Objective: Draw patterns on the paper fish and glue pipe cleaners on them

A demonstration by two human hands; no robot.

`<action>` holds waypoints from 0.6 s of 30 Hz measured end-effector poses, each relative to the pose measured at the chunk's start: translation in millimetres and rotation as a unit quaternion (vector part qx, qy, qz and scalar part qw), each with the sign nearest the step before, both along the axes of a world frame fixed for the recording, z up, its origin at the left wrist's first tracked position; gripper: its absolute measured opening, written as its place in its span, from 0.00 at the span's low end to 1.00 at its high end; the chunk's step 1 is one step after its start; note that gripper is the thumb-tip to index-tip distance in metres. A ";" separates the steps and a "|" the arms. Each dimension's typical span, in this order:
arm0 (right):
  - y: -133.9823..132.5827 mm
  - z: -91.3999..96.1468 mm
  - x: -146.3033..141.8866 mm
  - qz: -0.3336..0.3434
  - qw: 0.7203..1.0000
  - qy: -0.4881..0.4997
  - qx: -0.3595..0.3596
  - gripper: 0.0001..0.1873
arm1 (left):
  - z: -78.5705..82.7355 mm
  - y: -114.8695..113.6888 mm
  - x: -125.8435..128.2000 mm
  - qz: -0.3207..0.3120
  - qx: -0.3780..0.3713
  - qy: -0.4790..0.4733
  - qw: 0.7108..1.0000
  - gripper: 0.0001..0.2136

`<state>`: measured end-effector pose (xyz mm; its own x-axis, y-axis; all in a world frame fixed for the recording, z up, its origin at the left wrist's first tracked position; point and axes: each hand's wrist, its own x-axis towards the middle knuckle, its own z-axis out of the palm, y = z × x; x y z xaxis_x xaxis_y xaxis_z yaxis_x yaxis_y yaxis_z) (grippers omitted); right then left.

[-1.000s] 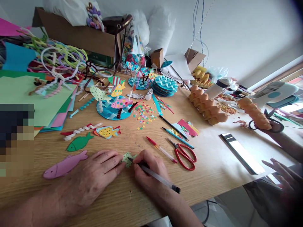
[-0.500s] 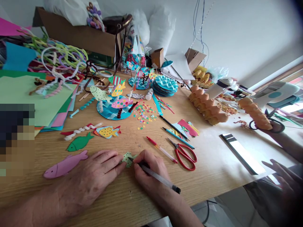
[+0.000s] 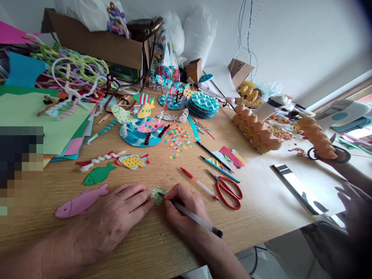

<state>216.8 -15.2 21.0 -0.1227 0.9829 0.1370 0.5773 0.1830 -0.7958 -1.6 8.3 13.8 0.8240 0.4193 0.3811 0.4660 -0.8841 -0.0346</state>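
A small light-green paper fish point(image 3: 157, 195) with dark dots lies on the wooden table point(image 3: 139, 248). My left hand point(image 3: 123, 211) rests flat, fingers stretched out, its fingertips at the fish's left edge. In my right hand point(image 3: 186, 211) a black gel pen point(image 3: 200, 219) is pinched, its tip on the fish. A pink paper fish point(image 3: 80, 203) lies beside my left wrist, with a green paper fish point(image 3: 99, 174) above it. Farther up is a yellow spotted paper fish point(image 3: 133, 161). Red-handled scissors point(image 3: 228, 192) and a red pen point(image 3: 199, 183) lie to the right of my right hand.
Paper fish stand on a blue wave disc point(image 3: 136, 137) near scattered paper dots point(image 3: 177, 135). Coloured sheets point(image 3: 58, 124) are stacked left. A co-worker on the right holds dark-handled scissors and an orange egg-carton piece point(image 3: 316, 135); a phone point(image 3: 299, 190) lies nearby.
My hands, the pen and the green fish stay nearly in place. The co-worker's near hand at the right edge has risen a little and is blurred.
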 end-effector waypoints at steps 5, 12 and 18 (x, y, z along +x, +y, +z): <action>-0.3 1.9 2.3 -0.005 1.000 0.022 -0.009 0.05 | 2.6 0.2 -1.4 -0.014 -0.029 0.008 0.999 0.21; -8.4 15.4 10.1 -0.002 0.997 0.055 -0.047 0.03 | -1.8 -1.7 -1.8 -0.011 -0.019 0.005 1.000 0.24; -7.7 12.1 6.5 0.005 0.999 0.034 -0.017 0.04 | -2.8 -0.9 -3.5 -0.007 -0.058 0.013 0.998 0.25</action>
